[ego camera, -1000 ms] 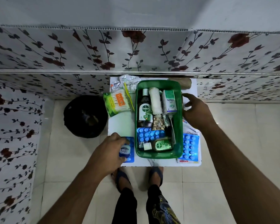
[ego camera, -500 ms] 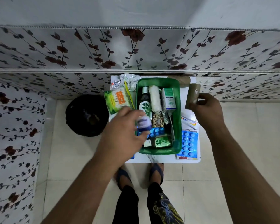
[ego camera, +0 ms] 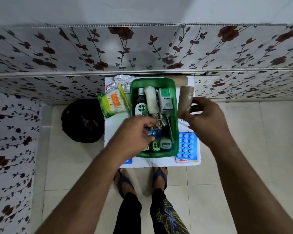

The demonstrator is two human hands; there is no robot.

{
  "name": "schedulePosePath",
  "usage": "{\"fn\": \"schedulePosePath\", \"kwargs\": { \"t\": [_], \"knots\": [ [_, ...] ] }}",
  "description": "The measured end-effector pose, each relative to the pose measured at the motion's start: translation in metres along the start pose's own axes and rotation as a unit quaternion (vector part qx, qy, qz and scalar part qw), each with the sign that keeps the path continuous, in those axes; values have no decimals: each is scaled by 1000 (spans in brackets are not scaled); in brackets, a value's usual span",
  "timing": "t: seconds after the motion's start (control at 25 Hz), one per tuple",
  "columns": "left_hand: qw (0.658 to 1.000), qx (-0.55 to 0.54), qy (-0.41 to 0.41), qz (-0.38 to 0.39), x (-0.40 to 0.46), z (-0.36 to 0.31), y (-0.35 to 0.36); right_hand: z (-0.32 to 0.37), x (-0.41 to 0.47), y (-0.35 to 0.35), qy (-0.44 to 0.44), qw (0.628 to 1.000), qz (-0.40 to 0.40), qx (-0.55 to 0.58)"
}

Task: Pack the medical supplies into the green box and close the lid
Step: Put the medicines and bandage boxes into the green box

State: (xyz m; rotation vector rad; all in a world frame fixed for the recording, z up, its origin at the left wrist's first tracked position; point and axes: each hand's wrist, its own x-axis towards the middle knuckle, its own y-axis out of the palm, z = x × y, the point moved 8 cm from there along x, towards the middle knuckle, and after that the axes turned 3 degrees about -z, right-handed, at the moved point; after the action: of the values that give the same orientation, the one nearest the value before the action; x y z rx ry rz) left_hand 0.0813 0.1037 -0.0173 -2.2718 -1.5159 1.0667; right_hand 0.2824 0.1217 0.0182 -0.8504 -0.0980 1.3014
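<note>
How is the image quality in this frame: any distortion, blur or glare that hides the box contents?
Head view: strong wide-angle bending, the wall trim bows and the forearms splay outward. Left hand is slightly motion-blurred over the green box; right hand with the brown roll is a little soft. Lighting is even and dim, with no glare; the Dettol bottle label reads clearly.

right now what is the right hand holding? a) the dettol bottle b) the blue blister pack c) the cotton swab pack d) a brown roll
d: the right hand grips a brown roll raised just right of the green box, while the blue blister pack lies on the table.
</note>
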Motion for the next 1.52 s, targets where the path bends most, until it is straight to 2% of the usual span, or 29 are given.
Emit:
{"fn": "schedulePosePath", "kwargs": {
  "t": [0.08, 0.12, 0.2, 0.32, 0.4, 0.72, 0.76, 0.84, 0.92, 0.96, 1.04, 1.16, 1.4, 1.52],
  "knots": [
    [987, -85, -33, -130, -14, 21, -57, 13, -22, 31, -10, 998, 64, -21],
    [977, -90, -49, -187, -22, 36, -78, 16, -33, 52, -14, 993, 101, -54],
    [966, -64, -92, -233, -34, 68, -95, 10, -48, 93, -20, 979, 157, -132],
    [968, -44, -145, -201, -42, 108, -80, 0, -55, 131, -29, 960, 190, -202],
    [971, -33, -156, -180, -44, 125, -68, -5, -53, 139, -31, 953, 181, -240],
    [969, -17, -186, -162, -46, 147, -44, 6, -48, 123, -30, 964, 137, -227],
    [967, -12, -193, -165, -46, 149, -42, 10, -44, 104, -28, 974, 108, -197],
    [963, 0, -219, -158, -46, 155, -35, 15, -29, 51, -22, 991, -3, -128],
    [961, 31, -236, -141, -47, 159, -26, -3, -9, 6, -5, 988, -98, -120],
    [960, 45, -240, -137, -47, 159, -22, -20, 4, -1, 11, 985, -100, -137],
    [959, 64, -240, -141, -45, 156, -17, -53, 29, 7, 28, 981, -45, -184],
    [956, 74, -238, -154, -42, 155, -15, -74, 48, 32, -4, 968, 18, -250],
    [953, 33, -255, -158, -44, 151, -18, -81, 49, 51, -38, 957, 21, -287],
    [958, -14, -232, -167, -48, 142, -31, -80, 51, 45, -30, 956, 18, -290]
  ]
}}
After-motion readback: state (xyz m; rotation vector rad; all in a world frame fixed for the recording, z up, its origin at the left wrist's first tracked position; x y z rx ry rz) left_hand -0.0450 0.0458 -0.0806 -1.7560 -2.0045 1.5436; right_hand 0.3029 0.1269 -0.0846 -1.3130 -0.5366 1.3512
